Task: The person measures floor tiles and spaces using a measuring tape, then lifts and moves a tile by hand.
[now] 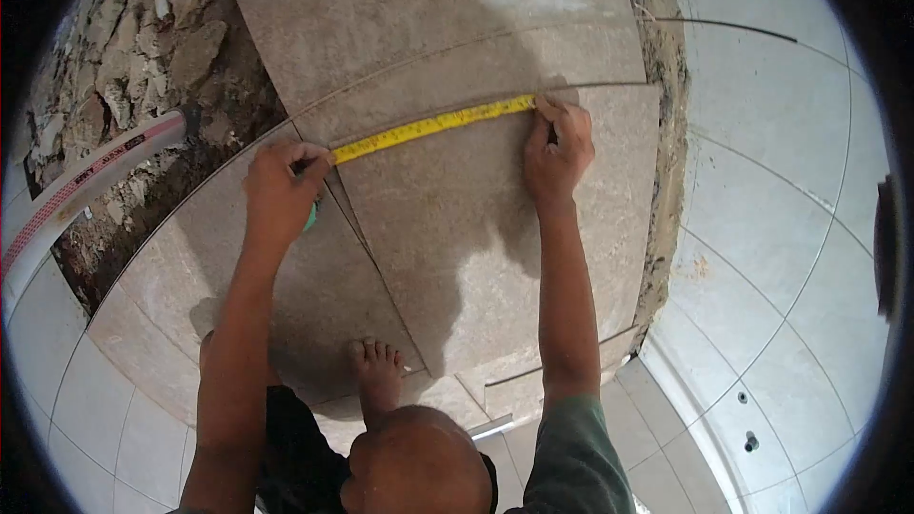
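A yellow tape measure blade (433,127) is stretched between my two hands, low over a brown stone-look floor tile (457,200). My left hand (281,181) is closed on the blade's left end, near the seam between two tiles. A bit of green (312,216) shows under that hand; most of it is hidden, so I cannot tell what it is. Thumb and fingers of my right hand (560,145) pinch the other end of the blade, close to the tile's far edge. The blade slopes up slightly toward the right.
Broken rubble (114,67) fills a gap in the floor at the left, where a white pipe with red print (90,176) rises. White wall tiles (762,162) stand at the right, with a pipe outlet (751,442) low down. A bare foot (377,371) rests on the tiles.
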